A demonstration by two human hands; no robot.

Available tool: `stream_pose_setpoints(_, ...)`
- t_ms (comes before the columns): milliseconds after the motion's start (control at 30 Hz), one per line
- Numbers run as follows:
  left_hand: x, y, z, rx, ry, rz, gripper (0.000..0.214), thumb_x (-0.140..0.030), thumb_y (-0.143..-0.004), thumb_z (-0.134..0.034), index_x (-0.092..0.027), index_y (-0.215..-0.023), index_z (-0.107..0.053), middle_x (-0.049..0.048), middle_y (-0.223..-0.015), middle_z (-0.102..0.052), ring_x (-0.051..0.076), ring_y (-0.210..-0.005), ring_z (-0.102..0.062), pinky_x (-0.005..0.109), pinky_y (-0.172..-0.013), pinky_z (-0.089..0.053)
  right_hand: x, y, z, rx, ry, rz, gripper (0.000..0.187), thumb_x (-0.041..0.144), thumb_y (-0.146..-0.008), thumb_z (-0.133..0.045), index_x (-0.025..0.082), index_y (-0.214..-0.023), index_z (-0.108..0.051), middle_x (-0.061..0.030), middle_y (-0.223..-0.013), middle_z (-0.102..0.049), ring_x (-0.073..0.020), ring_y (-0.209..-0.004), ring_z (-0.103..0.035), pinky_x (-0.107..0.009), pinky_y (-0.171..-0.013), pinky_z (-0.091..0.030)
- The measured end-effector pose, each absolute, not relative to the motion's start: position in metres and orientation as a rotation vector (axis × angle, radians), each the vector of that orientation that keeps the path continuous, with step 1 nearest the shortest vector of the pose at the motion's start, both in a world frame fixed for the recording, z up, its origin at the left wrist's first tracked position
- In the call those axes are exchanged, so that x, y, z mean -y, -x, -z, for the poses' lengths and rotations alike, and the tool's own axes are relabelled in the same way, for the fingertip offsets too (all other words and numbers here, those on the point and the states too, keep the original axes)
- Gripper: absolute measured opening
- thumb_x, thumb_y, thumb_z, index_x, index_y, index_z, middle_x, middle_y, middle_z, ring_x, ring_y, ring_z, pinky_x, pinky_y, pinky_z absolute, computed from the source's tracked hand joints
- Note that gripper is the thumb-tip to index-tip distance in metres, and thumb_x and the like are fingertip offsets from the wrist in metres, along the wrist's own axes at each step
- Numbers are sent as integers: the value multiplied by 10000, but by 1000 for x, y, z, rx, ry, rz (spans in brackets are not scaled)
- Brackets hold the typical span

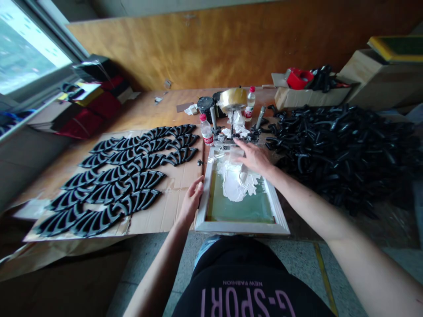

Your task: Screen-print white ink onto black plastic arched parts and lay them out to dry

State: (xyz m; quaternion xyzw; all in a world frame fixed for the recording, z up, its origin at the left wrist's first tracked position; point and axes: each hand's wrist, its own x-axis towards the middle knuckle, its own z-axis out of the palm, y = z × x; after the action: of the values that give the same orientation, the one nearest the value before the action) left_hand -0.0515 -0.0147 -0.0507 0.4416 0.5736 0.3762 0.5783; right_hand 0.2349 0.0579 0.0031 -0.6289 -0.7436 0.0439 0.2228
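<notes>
A white-edged screen-printing frame (243, 226) with green mesh lies in front of me, its far end at a metal clamp stand (228, 141). Thick white paste (236, 185) is spread over the upper mesh. My right hand (254, 157) reaches over the far part of the frame, fingers stretched forward around a pale, flat scraper (235, 155) that is partly hidden and blurred. Beside the frame's left edge is my left hand (193, 196), fingers curled and thumb near the fingertips; whatever lies between them cannot be made out.
Rows of black curved, ribbed parts (125, 176) lie on cardboard (178, 198) at left. A large heap of black parts (333, 149) covers the right. Two bottles (206, 130), a tape roll (233, 99) and a dark tub (205, 105) surround the stand. A carton (313, 97) stands behind the heap.
</notes>
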Motion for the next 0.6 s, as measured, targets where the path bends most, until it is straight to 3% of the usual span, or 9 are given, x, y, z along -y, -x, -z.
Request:
stream_pose_setpoints(67, 5, 49, 24, -1286, -1024, -933, 606, -675, -842, -489, -197, -1172, -661, 32, -731, -666, 127, -519, -549, 239, -454, -414, -67, -270, -10, 1883, 1855, 18, 495, 353, -925, -570, 184, -1388, -517, -82, -1042, -711, -182, -842, -662, -294, -783, -497)
stream_pose_setpoints(167, -21, 36, -12, -1114, -1061, -1179, 573, -660, -877, -442, -176, -1074, -678, 73, -919, -688, 142, -685, -632, 253, -580, -509, -50, -308, 6, 1751, 2007, 102, 435, 310, -994, -374, 4, -1128, -653, -122, -912, -726, -132, -740, -641, -236, -715, -506)
stream_pose_setpoints(200, -32, 30, -22, -1055, -1071, -1267, 544, -637, -881, -459, -172, -1073, -666, 78, -972, -681, 147, -751, -648, 256, -627, -526, -39, -311, 18, 1771, 2027, 84, 457, 328, -989, -373, -8, -1009, -683, -113, -852, -726, -124, -694, -625, -223, -680, -509)
stream_pose_setpoints(267, -51, 19, -36, -993, -1070, -1345, 520, -618, -883, -472, -157, -1059, -636, 83, -977, -671, 155, -802, -660, 257, -641, -533, -15, -300, 48, 1924, 1986, -26, 412, 408, -944, -486, 95, -786, -704, -73, -770, -714, -130, -657, -611, -222, -649, -514)
stream_pose_setpoints(367, -55, 5, -37, -1025, -1009, -1402, 523, -641, -881, -448, -165, -1050, -583, 67, -878, -670, 150, -754, -661, 240, -594, -514, 14, -258, 88, 2194, 1915, -191, 290, 434, -845, -672, 152, -783, -694, -87, -881, -709, -197, -851, -647, -280, -771, -511)
stream_pose_setpoints(433, -33, -5, -20, -1074, -940, -1395, 526, -655, -869, -461, -188, -1092, -553, 60, -864, -679, 146, -714, -656, 241, -576, -505, 27, -229, 99, 2222, 1995, -280, 217, 366, -884, -640, 151, -869, -667, -126, -957, -693, -232, -947, -637, -315, -831, -489)
stream_pose_setpoints(533, 24, -22, 24, -1127, -802, -884, 599, -696, -786, -556, -168, -1069, -572, 102, -858, -701, 188, -678, -663, 274, -531, -499, 45, -193, 93, 2042, 2100, -373, 206, 309, -967, -493, 148, -984, -621, -134, -928, -687, -234, -894, -639, -324, -790, -484)
stream_pose_setpoints(600, 58, -31, 53, -1105, -685, -634, 627, -734, -759, -545, -161, -1012, -582, 128, -893, -706, 210, -701, -669, 288, -526, -494, 58, -175, 84, 2037, 1929, -390, 201, 297, -980, -461, 166, -999, -613, -119, -936, -680, -232, -903, -626, -334, -789, -485)
